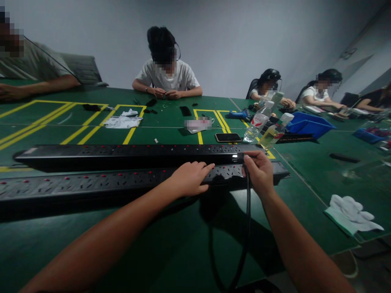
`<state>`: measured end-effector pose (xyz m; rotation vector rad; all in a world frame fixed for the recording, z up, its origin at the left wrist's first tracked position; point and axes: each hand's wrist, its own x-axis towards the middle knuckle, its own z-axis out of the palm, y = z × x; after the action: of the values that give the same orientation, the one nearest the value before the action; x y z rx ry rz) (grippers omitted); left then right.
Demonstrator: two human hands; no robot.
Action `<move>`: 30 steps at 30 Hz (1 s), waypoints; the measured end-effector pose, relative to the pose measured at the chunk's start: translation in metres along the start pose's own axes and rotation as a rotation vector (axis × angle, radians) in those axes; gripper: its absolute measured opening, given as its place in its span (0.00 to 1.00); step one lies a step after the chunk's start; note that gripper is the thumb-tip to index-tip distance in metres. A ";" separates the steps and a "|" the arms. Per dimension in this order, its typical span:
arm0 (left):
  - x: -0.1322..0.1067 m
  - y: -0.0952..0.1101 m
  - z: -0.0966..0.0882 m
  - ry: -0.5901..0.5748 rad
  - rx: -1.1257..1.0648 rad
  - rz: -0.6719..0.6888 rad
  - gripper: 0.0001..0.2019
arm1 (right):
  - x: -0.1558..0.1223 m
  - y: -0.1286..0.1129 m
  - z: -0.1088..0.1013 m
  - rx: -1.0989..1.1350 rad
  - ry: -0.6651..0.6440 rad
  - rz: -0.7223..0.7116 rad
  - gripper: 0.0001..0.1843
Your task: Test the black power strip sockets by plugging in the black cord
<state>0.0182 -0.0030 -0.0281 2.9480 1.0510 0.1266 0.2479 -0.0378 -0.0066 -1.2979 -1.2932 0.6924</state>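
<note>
Two long black power strips lie side by side across the green table: a near power strip point(100, 182) with red switches along its sockets, and a far power strip point(137, 152). My left hand point(190, 178) rests on the near strip with its fingers stretched out, holding nothing. In my right hand point(260, 169), closed near the right end of the strips, is a black plug point(241, 157). Its bright metal prongs point left, above the near strip's sockets and apart from them. The black cable point(248, 211) hangs from the plug and loops down over the table's front side.
Beyond the strips stand two plastic bottles point(259, 122), beside a phone point(228, 137) and a blue bin point(311, 125). White gloves point(351, 213) lie at the right edge. Crumpled white gloves or cloth point(124, 121) lie back left. Several people sit around the table.
</note>
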 end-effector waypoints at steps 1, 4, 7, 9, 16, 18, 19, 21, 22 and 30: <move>0.000 0.000 0.000 0.003 0.000 -0.001 0.36 | -0.001 -0.001 0.002 -0.016 -0.065 0.018 0.14; 0.000 0.001 -0.001 0.004 0.000 -0.010 0.36 | -0.005 -0.003 0.011 -0.111 -0.256 0.047 0.14; 0.000 0.002 -0.001 0.006 -0.004 -0.013 0.36 | -0.010 -0.005 0.019 -0.258 -0.347 0.034 0.13; 0.000 0.001 0.000 0.012 -0.009 -0.008 0.36 | -0.011 -0.008 0.023 -0.351 -0.370 0.014 0.11; 0.000 0.000 0.001 0.020 -0.001 -0.001 0.35 | -0.001 -0.022 0.040 -0.725 -0.378 -0.124 0.05; -0.001 0.001 0.000 0.024 0.007 -0.006 0.33 | 0.003 -0.023 0.043 -0.783 -0.359 -0.139 0.05; -0.001 0.001 0.000 0.026 0.010 -0.009 0.33 | 0.004 -0.023 0.044 -0.803 -0.360 -0.143 0.05; -0.001 0.001 0.000 0.027 0.007 -0.008 0.33 | 0.004 -0.023 0.043 -0.833 -0.375 -0.134 0.05; -0.001 0.001 0.000 0.027 0.001 -0.007 0.34 | 0.004 -0.022 0.043 -0.845 -0.382 -0.124 0.05; 0.001 0.000 0.002 0.016 -0.002 -0.001 0.35 | 0.003 -0.020 0.043 -0.855 -0.409 -0.098 0.04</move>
<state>0.0188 -0.0022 -0.0296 2.9492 1.0542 0.1513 0.2025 -0.0267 0.0040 -1.7974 -2.1069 0.3323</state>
